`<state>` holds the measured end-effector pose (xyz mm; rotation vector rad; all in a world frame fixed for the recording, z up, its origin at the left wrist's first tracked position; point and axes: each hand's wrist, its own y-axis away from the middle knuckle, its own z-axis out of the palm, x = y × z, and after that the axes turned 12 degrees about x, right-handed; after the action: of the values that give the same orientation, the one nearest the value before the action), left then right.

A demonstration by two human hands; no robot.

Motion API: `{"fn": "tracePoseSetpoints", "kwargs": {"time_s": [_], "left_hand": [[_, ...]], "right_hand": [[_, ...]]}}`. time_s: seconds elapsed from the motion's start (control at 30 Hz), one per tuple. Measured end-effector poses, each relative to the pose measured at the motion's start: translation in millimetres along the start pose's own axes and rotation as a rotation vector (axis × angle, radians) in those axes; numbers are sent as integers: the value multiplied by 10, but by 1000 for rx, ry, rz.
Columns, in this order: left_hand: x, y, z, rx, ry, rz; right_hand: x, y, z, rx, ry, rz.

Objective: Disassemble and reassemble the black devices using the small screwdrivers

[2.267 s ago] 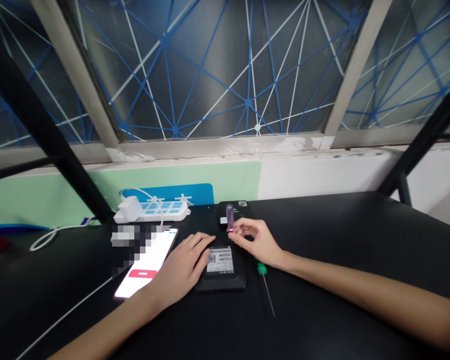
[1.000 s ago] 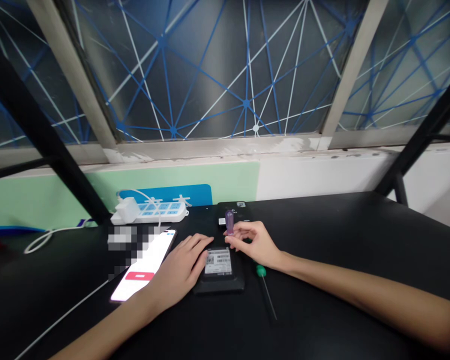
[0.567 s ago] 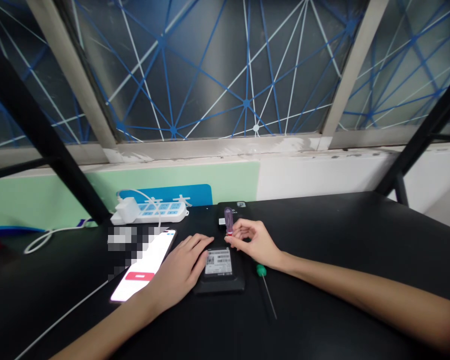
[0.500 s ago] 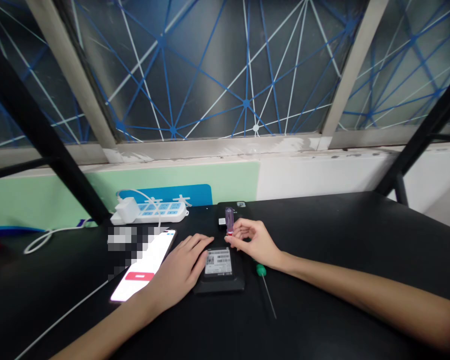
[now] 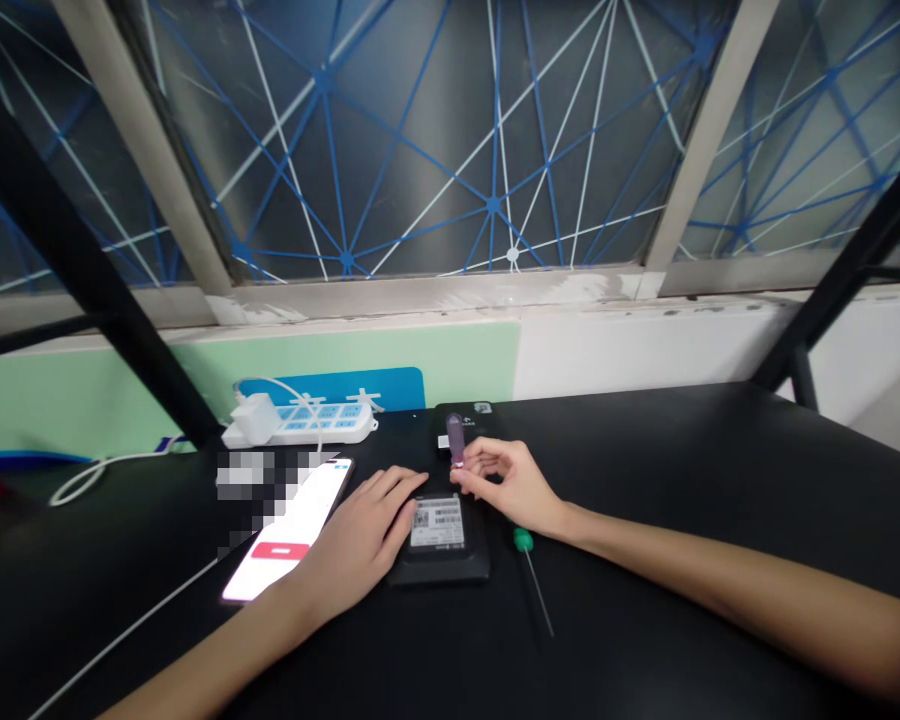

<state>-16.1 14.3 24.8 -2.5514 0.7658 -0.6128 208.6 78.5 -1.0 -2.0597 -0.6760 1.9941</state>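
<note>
A small black device (image 5: 442,555) with a white label lies flat on the black table (image 5: 682,480). My left hand (image 5: 360,545) rests on its left side, fingers spread flat, holding it down. My right hand (image 5: 510,485) pinches a purple-handled screwdriver (image 5: 455,438) that stands upright on the device's far edge. A green-handled screwdriver (image 5: 531,575) lies on the table just right of the device, below my right wrist.
A lit phone (image 5: 289,535) with a white cable lies left of my left hand. A white power strip (image 5: 300,422) with a charger sits at the back by the wall. Another dark object (image 5: 480,420) lies behind the device. Black frame bars slant up at both sides.
The purple screwdriver's handle has wobbled slightly in my right fingers as they shift around it. My left hand and the device have stayed put.
</note>
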Motion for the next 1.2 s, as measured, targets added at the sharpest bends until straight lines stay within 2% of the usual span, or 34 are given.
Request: {"fn": "tracePoseSetpoints", "kwargs": {"time_s": [0.37,0.7,0.97,1.2], "left_hand": [[-6,3,4,-9,-1,-11],[5,5,-4,-6,-2,-10],[-1,5,4,-2,-10,-9],[5,2,-5,-8,-5,-11]], "right_hand": [[-55,10,5,-33,25,3],[3,4,3,14,2,34],[-55,12,0,-18,39,-19],[-11,3,8,9,-6,29]]}}
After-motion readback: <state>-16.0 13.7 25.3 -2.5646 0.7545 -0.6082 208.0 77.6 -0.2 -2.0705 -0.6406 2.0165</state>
